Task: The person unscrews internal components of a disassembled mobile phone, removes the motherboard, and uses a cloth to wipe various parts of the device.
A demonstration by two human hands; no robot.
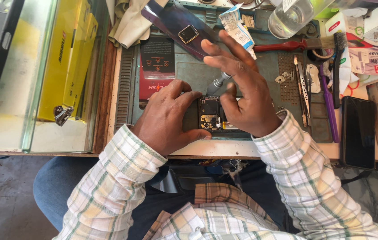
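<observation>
Phone (210, 116), back off and board bare, lying on the mat (189, 71) near its front edge. Pinned flat under the left hand (167, 116), fingers curled over its left side. Screwdriver (218, 82) pinched upright in the right hand (241, 91), other fingers spread. Best kept plumb on the screw, pressed lightly, turned slowly, phone held from sliding. Tweezers (302, 89) lying toward the right edge

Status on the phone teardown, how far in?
Done: phone lies open, its boards bare; a dark back panel lies apart on the mat. In hand: left hand steadies the phone, right hand works a grey-tipped screwdriver at its top. Left: the boards remain in place.
</observation>
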